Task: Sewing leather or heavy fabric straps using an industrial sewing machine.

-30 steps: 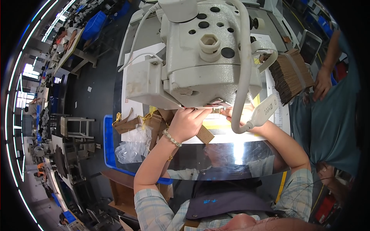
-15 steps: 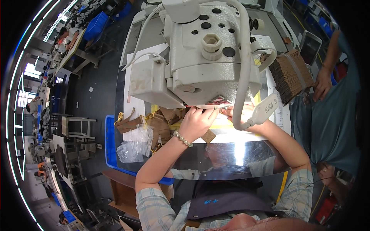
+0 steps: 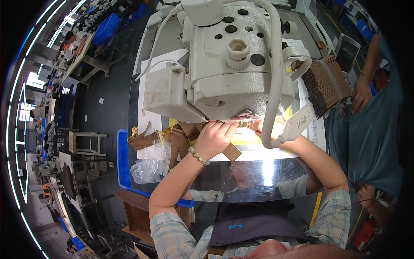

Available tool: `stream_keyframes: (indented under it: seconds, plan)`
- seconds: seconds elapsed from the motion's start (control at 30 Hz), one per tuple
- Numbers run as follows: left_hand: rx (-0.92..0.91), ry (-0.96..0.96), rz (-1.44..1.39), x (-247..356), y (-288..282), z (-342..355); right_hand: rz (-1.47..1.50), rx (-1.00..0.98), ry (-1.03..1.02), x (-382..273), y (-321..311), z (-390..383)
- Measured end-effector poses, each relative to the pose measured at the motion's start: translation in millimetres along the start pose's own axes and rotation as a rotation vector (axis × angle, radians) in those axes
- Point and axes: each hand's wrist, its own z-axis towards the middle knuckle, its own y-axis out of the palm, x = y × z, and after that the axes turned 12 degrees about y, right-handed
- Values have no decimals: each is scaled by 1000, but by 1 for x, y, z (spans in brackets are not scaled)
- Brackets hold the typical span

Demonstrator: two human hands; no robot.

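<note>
A white sewing machine head (image 3: pixel 241 86) stands over the table, and both my hands work close under its front edge. My left hand (image 3: pixel 217 137), with a beaded bracelet at the wrist, has its fingers bent together over a brown woven fabric strip (image 3: pixel 232 152), whose end sticks out below the palm. Close by on the right, my right hand (image 3: pixel 276 127) is closed, its fingertips pointing toward the left ones. A cable and the lamp cover part of it, so what it grips is hidden. The needle area cannot be seen.
Brown fabric pieces with yellow cord (image 3: pixel 177 140) and a clear plastic bag (image 3: pixel 151 162) lie left of my hands. A blue tray (image 3: pixel 123 166) juts out beyond the table's left edge. A white lamp (image 3: pixel 297 124) hangs at right, near a tied brown stack (image 3: pixel 326 84). Another person sits at far right.
My left hand has shifted slightly left, along with its forearm. More of the brown strip shows between and below my hands. My right hand stays nearly where it was.
</note>
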Motion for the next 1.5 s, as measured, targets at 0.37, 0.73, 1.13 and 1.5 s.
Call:
stream_keyframes:
  seconds: [0.37,0.73,1.13,1.5]
  plan:
    - [-90,0,-95,-3,-12,-7,-19,21,-22,5,5,-3]
    - [-106,-73,-145,-1,0,-12,-20,22,17,-1,0,-2]
    - [-121,-79,-93,6,-8,-5,21,13,-20,2,-4,-4]
    - [-109,-38,-20,5,-8,4,89,114,-57,8,-3,1]
